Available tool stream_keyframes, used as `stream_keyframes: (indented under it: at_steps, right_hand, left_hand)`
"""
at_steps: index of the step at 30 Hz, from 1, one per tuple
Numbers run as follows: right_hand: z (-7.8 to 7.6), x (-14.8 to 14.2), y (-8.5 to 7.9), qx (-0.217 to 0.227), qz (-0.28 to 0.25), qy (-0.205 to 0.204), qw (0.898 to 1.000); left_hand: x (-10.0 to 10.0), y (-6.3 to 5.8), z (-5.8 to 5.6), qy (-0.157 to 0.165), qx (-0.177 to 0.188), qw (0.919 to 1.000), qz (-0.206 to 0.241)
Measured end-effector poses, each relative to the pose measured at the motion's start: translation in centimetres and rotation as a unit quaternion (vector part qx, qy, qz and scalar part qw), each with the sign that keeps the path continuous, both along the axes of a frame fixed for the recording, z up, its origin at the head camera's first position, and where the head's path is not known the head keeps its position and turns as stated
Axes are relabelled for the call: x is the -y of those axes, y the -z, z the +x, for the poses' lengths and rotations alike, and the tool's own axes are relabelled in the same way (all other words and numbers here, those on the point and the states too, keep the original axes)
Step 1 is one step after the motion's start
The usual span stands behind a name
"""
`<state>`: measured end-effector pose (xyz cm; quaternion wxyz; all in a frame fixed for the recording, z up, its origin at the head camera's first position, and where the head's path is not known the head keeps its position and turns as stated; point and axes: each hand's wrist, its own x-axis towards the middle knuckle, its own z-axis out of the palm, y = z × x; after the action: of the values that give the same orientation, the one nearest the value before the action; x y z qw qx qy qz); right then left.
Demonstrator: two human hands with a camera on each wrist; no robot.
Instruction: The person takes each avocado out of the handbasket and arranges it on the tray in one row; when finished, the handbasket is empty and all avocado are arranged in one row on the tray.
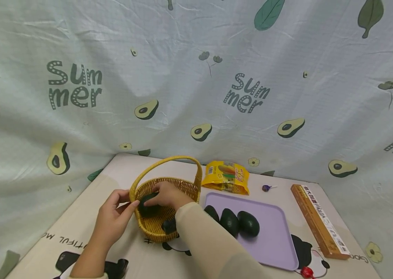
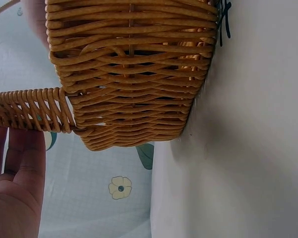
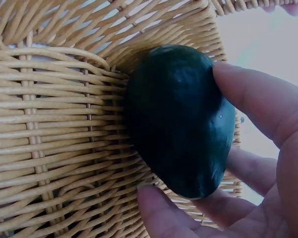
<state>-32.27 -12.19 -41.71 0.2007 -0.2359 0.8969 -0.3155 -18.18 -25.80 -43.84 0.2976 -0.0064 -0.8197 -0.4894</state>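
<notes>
A yellow-brown wicker basket (image 1: 154, 235) with an arched handle stands on the left part of the table. My left hand (image 1: 111, 219) holds the base of the handle at the basket's left side, thumb and fingertips on it; the left wrist view shows its fingers against the handle (image 2: 32, 110). Inside the basket, my right hand (image 1: 171, 193) grips a dark green avocado (image 3: 179, 119), thumb on one side and fingers on the other. The avocado lies close against the woven wall (image 3: 44, 124). My right sleeve hides part of the basket's near right side.
Right of the basket, a lilac tray (image 1: 273, 248) bears three avocados (image 1: 249, 224), partly behind the sleeve. A yellow bag (image 1: 226, 177) stands at the back. A wrapped lollipop (image 1: 267, 188), a long pasta box (image 1: 318, 221) and a red-wrapped candy (image 1: 307, 272) lie farther right.
</notes>
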Motion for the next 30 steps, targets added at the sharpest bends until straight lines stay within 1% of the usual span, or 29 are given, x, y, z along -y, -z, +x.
stream_keyframes:
  at_steps: [6,11,16,19,22,27,30]
  right_hand:
    - [0.0,-0.5,-0.1,-0.003,0.012,-0.021,1.000]
    - [-0.2,-0.9,0.0,-0.003,-0.007,-0.028,1.000]
    - [-0.5,-1.4,-0.1,-0.004,-0.048,-0.013,0.999]
    - [-0.8,-1.9,-0.3,-0.015,-0.065,-0.004,0.998]
    - [-1.1,-2.3,-0.5,-0.027,-0.079,0.003,0.996]
    - [-1.6,-3.5,-0.9,-0.044,-0.095,0.026,0.994]
    - [-1.8,-4.5,-1.1,-0.047,-0.108,0.027,0.993]
  left_hand:
    - [-0.1,0.0,0.0,0.003,0.000,1.0000,0.004]
    - [-0.1,-0.1,0.0,0.000,0.002,1.0000,0.003]
    - [-0.1,-0.1,0.0,-0.008,0.002,1.0000,0.000]
    - [-0.1,0.0,0.0,-0.013,-0.001,0.9999,-0.001]
    - [-0.1,0.0,0.0,-0.014,-0.003,0.9999,0.001]
    - [-0.1,0.1,0.0,-0.013,-0.005,0.9999,0.001]
    - [-0.2,0.1,-0.1,-0.014,-0.006,0.9999,-0.001]
